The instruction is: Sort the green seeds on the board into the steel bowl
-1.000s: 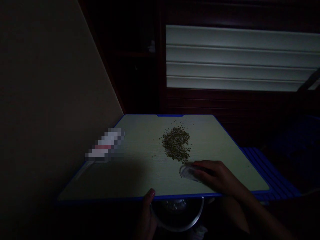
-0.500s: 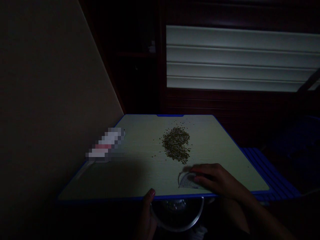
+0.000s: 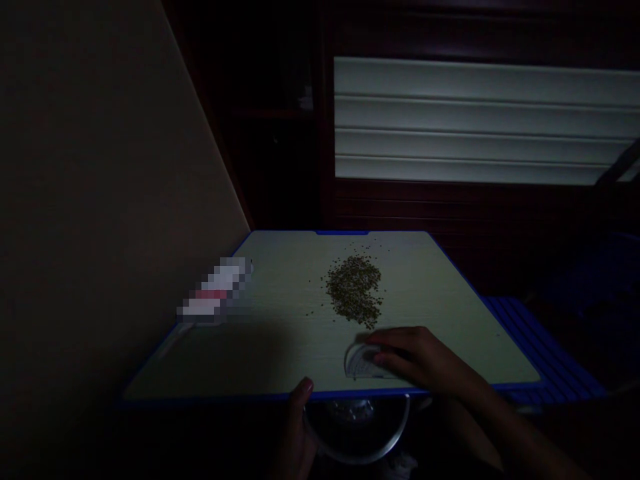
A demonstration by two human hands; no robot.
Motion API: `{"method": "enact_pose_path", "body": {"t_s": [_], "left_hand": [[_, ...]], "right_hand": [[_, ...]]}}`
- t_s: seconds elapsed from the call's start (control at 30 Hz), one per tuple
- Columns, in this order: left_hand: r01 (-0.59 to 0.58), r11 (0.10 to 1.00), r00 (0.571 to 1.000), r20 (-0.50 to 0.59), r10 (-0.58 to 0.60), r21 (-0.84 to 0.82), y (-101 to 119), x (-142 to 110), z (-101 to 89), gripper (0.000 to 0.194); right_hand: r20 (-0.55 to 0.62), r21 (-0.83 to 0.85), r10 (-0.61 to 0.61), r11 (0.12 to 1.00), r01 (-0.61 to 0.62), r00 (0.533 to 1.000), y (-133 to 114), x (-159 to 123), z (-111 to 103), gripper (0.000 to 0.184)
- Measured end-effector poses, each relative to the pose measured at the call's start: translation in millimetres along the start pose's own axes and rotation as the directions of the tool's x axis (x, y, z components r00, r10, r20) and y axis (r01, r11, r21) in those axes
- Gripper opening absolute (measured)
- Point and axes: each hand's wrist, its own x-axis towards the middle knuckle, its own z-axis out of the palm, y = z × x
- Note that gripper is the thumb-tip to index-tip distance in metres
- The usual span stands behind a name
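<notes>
My right hand (image 3: 423, 357) is closed on a clear, half-round protractor (image 3: 358, 362), which lies against the tabletop close to the front edge. Beyond it a loose pile of small brown-green grains (image 3: 353, 288) spreads over the pale table (image 3: 440, 300), with some strays around it. Below the front edge, a round metal bowl (image 3: 397, 437) shows its shiny rim, half hidden by the table. My left hand (image 3: 300, 427) grips the bowl at its left side, its thumb up by the table's edge; the fingers are mostly in the dark. What lies inside the bowl is hard to make out.
A white packet (image 3: 215, 293), blurred out, lies at the table's left edge beside a wall (image 3: 125, 167). Behind stands a dark wooden cabinet with a pale slatted panel (image 3: 475, 123). A blue striped seat or mat (image 3: 540, 353) is at the right.
My right hand has slid the protractor a little to the left along the front edge. My left hand and the bowl stay in nearly the same place; the grain pile looks unchanged.
</notes>
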Motion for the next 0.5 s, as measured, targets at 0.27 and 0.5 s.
{"method": "enact_pose_path", "body": {"t_s": [0.27,0.5], "left_hand": [[-0.047,0.999,0.999,0.028,0.047,0.006,-4.2,5.4,-5.1,0.052],[-0.024,1.0,0.999,-0.026,0.024,0.003,-4.3,4.7,-3.7,0.052]], "right_hand": [[0.031,0.025,-0.025,0.999,0.025,0.999,-3.7,3.9,3.9,0.034],[0.029,0.034,-0.046,0.998,0.045,0.999,-1.1,1.4,3.3,0.034]]}}
